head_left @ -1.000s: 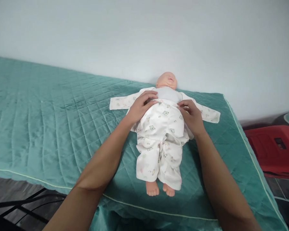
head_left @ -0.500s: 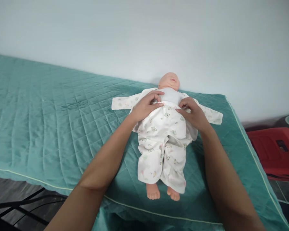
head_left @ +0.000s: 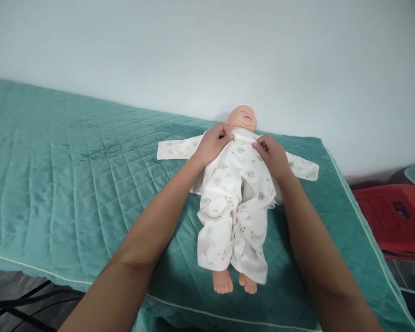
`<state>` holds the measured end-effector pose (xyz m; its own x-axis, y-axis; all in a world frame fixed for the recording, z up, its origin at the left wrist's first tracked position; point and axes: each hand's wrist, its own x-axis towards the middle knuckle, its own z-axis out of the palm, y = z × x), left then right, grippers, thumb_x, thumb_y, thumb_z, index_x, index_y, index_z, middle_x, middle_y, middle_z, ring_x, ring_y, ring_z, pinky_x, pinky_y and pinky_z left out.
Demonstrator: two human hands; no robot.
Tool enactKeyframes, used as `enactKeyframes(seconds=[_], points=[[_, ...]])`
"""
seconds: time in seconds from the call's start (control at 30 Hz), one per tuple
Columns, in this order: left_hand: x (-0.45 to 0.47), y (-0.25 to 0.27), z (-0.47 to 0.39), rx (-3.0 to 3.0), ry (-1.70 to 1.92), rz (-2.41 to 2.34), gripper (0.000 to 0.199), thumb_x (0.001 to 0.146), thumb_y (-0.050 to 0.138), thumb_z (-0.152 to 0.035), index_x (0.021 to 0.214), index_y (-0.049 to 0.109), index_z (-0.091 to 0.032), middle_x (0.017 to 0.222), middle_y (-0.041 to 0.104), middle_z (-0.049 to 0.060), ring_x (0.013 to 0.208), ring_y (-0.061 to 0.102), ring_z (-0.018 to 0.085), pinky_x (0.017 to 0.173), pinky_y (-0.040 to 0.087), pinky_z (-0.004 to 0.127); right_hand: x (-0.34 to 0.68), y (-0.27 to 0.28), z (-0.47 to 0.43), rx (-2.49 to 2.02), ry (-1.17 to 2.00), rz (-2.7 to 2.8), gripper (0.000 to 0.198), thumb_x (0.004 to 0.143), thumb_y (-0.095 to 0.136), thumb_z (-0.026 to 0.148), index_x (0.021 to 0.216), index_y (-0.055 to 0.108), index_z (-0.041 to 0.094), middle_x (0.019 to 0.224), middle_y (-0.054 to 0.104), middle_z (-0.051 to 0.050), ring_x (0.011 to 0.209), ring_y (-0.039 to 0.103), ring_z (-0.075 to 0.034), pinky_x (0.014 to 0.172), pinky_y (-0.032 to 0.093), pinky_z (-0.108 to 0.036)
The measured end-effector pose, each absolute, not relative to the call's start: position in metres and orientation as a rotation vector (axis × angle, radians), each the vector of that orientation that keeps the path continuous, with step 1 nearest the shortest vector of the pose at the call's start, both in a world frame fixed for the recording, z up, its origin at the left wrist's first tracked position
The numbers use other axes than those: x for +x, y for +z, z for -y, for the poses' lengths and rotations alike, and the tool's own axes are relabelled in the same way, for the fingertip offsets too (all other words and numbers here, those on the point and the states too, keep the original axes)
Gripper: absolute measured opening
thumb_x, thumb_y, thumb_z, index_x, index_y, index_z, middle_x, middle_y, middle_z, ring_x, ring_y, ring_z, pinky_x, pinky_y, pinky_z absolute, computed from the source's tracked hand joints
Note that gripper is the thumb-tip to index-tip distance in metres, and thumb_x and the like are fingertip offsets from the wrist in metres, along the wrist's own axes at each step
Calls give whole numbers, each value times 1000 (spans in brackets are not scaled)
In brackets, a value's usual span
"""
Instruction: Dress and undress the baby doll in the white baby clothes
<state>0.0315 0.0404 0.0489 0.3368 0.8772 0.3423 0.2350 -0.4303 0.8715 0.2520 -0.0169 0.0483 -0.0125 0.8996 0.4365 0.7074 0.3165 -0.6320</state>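
Note:
A baby doll [head_left: 242, 118] lies on its back, head toward the wall and bare feet toward me. White printed baby pants [head_left: 216, 203] cover its legs, with the waistband drawn up to the chest. My left hand [head_left: 214, 144] pinches the waistband at its left side, and my right hand [head_left: 271, 154] pinches it at the right. An open gap shows at the crotch of the pants. Beneath the doll spreads a matching long-sleeved baby top [head_left: 180, 148], its sleeves stretched out to both sides. The doll's arms are hidden.
A green quilted cover [head_left: 72, 184] lies over the bed, which meets a pale wall [head_left: 193, 55]. To the right, beyond the bed's edge, stands a red plastic seat [head_left: 394, 216]. Dark metal bars [head_left: 24, 302] show at the lower left.
Both hands have pulled the pants' waistband up the doll, from the belly to the upper chest. The white undershirt is now mostly covered, and the crotch gap shows wider.

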Motion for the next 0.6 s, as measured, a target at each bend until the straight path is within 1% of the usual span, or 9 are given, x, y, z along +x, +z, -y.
enactKeyframes(seconds=[0.1, 0.17, 0.27, 0.37, 0.43, 0.5, 0.57, 0.6], points=[[36, 47, -58, 1861, 1087, -1092, 15, 89, 62, -25, 79, 51, -21, 75, 61, 0, 78, 58, 19, 81, 47, 35, 249, 43, 1, -1500, 387, 1620, 23, 91, 60, 41, 76, 51, 26, 60, 42, 5, 59, 39, -15, 60, 35, -31], [37, 46, -63, 1850, 1084, -1111, 15, 89, 62, -23, 79, 51, -21, 75, 61, 0, 77, 58, 18, 79, 47, 34, 247, 40, -4, -1499, 484, 1530, 22, 89, 62, 41, 77, 52, 26, 59, 43, 5, 56, 38, -14, 56, 34, -30], [37, 47, -62, 1894, 1108, -1091, 13, 89, 62, -23, 81, 53, -21, 80, 63, 0, 79, 58, 18, 79, 47, 33, 245, 39, -3, -1445, 544, 1468, 23, 87, 65, 44, 79, 55, 25, 65, 51, 3, 58, 43, -14, 55, 36, -30], [32, 48, -59, 2081, 1086, -1074, 10, 90, 63, -28, 84, 58, -20, 91, 66, 4, 92, 58, 21, 86, 46, 36, 249, 41, 1, -1428, 514, 1513, 27, 87, 66, 47, 77, 55, 25, 67, 52, 2, 61, 45, -14, 58, 40, -30], [27, 49, -59, 2205, 1045, -1073, 13, 91, 63, -32, 86, 61, -21, 98, 66, 6, 103, 56, 24, 95, 44, 39, 254, 42, 2, -1409, 432, 1608, 29, 88, 66, 48, 74, 55, 25, 74, 53, 0, 68, 49, -16, 66, 45, -33], [21, 50, -61, 2234, 995, -1048, 14, 91, 62, -35, 87, 62, -21, 103, 66, 6, 109, 54, 25, 101, 41, 41, 260, 42, 2, -1360, 343, 1709, 31, 89, 64, 47, 71, 55, 24, 90, 59, -4, 88, 56, -20, 85, 48, -39], [16, 50, -63, 2184, 948, -1001, 14, 91, 61, -34, 87, 61, -21, 106, 65, 6, 110, 55, 24, 101, 42, 40, 264, 41, 1, -1323, 353, 1781, 31, 91, 61, 47, 70, 55, 24, 112, 62, -6, 112, 56, -25, 102, 42, -46], [14, 50, -64, 2156, 932, -983, 13, 90, 61, -33, 86, 61, -21, 107, 64, 6, 109, 56, 23, 100, 43, 39, 265, 41, 1, -1319, 404, 1799, 32, 92, 59, 47, 70, 54, 24, 120, 63, -6, 119, 55, -26, 105, 40, -47]])
